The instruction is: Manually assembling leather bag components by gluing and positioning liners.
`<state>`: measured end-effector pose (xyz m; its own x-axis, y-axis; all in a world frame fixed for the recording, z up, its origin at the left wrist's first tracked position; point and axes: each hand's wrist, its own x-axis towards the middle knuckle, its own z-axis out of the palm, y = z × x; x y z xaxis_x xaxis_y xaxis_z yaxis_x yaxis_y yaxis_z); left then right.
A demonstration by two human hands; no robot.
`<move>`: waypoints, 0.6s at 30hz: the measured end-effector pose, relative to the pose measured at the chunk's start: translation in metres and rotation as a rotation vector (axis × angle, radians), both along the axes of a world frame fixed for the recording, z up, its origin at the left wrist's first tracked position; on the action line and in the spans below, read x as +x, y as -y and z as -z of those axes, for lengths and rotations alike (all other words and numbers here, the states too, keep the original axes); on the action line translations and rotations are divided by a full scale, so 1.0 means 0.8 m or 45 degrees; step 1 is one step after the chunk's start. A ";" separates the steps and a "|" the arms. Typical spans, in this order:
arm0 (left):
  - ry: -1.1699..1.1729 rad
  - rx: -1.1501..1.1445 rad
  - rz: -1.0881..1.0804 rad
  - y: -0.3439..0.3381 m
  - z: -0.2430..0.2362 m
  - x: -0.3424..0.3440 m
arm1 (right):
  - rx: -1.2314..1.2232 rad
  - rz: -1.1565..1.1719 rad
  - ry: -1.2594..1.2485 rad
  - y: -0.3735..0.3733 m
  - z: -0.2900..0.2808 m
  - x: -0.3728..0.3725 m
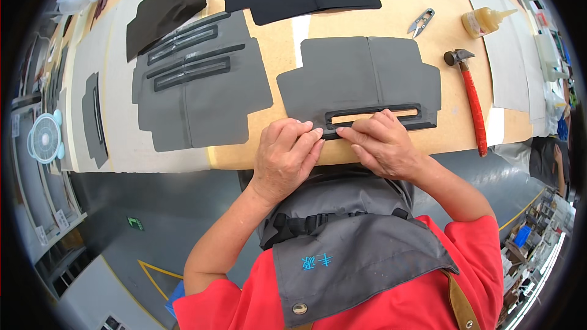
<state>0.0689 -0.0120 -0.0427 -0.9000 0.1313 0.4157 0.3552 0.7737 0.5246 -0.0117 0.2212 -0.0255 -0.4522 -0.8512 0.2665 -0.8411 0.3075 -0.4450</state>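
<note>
One grey panel lies at the near edge of the surface, its black-bordered slot toward the person. Along that edge runs a black strip. The left hand and right hand meet near its left end, close together, fingers pinching the strip, though the fingertips hide exactly how much each grips. Right of the panel lies a red-handled hammer, with snips and a yellowish bottle beyond.

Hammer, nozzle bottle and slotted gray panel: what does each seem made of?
Hammer: head likely metal, dark with dull sheen; red handle perhaps painted or wrapped, core hidden.
Nozzle bottle: probably plastic, its yellowish body looking translucent.
Slotted gray panel: thin, matte, smooth sheet; leather or synthetic, I can't tell.
</note>
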 end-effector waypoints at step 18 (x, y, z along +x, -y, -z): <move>0.014 -0.004 0.023 0.001 -0.002 -0.001 | 0.036 -0.038 -0.216 0.000 0.010 -0.008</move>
